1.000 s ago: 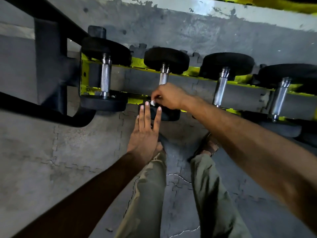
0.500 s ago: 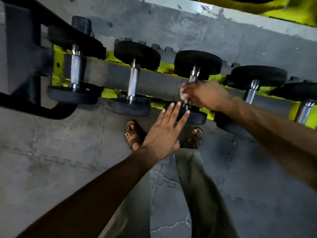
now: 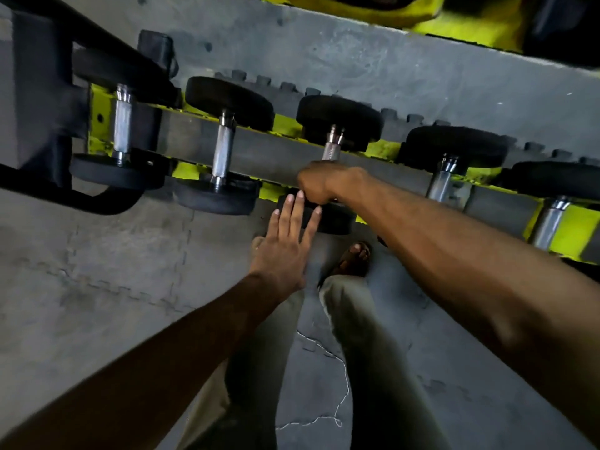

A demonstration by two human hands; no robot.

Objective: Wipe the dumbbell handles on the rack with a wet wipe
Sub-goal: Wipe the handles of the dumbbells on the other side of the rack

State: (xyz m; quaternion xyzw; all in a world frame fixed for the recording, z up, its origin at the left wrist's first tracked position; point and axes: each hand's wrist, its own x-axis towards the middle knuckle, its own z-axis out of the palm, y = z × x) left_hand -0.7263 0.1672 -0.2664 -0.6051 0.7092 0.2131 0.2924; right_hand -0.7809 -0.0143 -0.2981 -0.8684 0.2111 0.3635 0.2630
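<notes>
Several black dumbbells with steel handles lie across a yellow rack (image 3: 574,228). My right hand (image 3: 319,183) grips the lower part of the third dumbbell's handle (image 3: 331,150); the wet wipe is hidden inside the fist. My left hand (image 3: 285,245) is flat with straight fingers, its fingertips touching the near black weight (image 3: 334,219) of that same dumbbell. To the left lie the second dumbbell's handle (image 3: 224,151) and the first dumbbell's handle (image 3: 121,125). Further handles (image 3: 441,180) lie to the right.
A black rack frame (image 3: 35,102) stands at the left end. The floor (image 3: 97,271) is grey interlocking mats. My legs in light trousers and a sandalled foot (image 3: 354,258) are just below the rack. Another yellow shelf (image 3: 454,21) sits at the top.
My right hand has slid down the third handle toward the near weight, and the white wipe seen earlier is now hidden. My left fingertips now touch that weight.
</notes>
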